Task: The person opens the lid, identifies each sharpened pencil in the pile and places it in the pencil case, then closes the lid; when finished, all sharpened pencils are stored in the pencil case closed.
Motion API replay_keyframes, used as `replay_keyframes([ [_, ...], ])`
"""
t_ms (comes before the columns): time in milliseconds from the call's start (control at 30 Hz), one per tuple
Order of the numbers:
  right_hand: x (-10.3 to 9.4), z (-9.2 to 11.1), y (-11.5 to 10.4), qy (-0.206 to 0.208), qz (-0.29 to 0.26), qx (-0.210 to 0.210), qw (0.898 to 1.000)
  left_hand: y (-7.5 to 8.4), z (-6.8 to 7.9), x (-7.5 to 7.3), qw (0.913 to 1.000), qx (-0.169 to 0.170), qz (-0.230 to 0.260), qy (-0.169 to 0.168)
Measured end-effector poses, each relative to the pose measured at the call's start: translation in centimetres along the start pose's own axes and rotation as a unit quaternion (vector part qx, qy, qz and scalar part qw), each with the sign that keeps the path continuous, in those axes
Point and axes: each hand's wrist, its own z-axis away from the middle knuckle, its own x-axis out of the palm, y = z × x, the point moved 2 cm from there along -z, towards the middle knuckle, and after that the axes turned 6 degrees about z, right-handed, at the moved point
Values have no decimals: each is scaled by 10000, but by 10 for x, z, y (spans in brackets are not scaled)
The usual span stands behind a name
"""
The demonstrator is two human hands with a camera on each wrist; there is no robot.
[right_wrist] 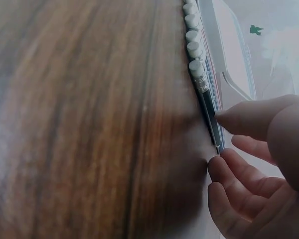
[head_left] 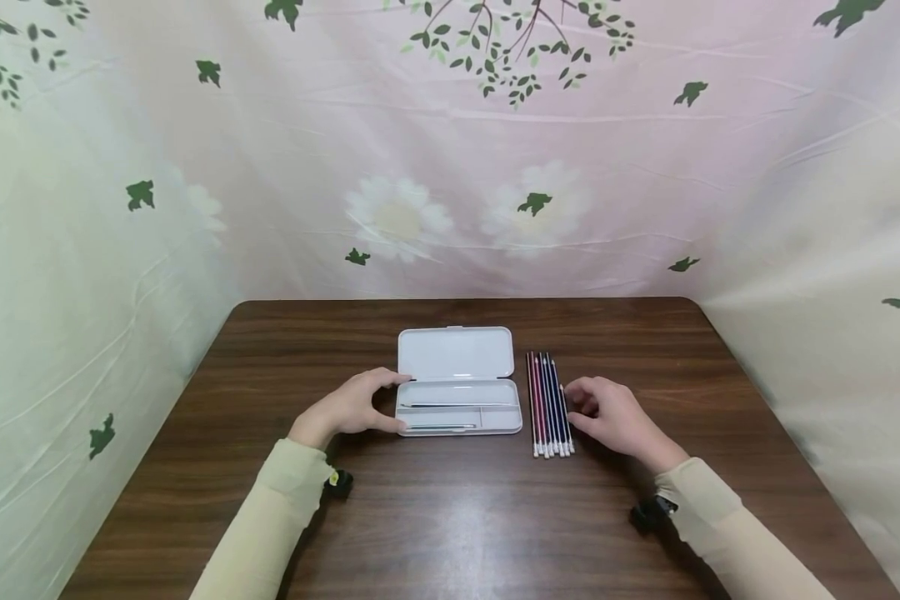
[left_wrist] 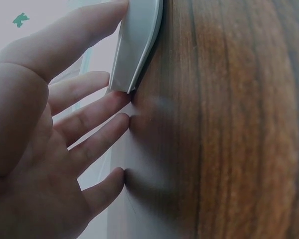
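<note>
A white pencil case (head_left: pixel 456 353) lies open on the table, lid folded back. One pencil (head_left: pixel 450 405) rests in its rear compartment and another pencil (head_left: pixel 441 427) in the front left one. My left hand (head_left: pixel 352 404) holds the case's left end between thumb and fingers; other fingertips rest on the table in the left wrist view. Right of the case, several dark and red pencils (head_left: pixel 543 408) lie side by side, white erasers toward me. My right hand (head_left: pixel 607 412) is beside the rightmost pencil (right_wrist: pixel 211 114), thumb tip at its side, fingers loosely bent, not closed round it.
The brown wooden table (head_left: pixel 450 517) has rounded far corners. Patterned fabric (head_left: pixel 450 150) hangs behind it and along both sides. A small black device (head_left: pixel 340 483) sits at the left wrist, and a similar black device (head_left: pixel 648 515) at the right.
</note>
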Motion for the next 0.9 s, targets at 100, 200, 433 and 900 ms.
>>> replay_keyframes([
  [100, 0, -1, -1, 6, 22, 12, 10000, 0, 0, 0, 10000, -11, -9, 17],
  [200, 1, -1, -1, -46, 67, 33, 10000, 0, 0, 0, 10000, -19, -5, 22],
  [433, 1, -1, -1, 50, 151, 93, 9998, -2, 0, 0, 10000, -4, 42, -16],
  [900, -3, -4, -4, -453, 120, 859, 9952, -2, 1, 0, 10000, -4, 69, 12],
])
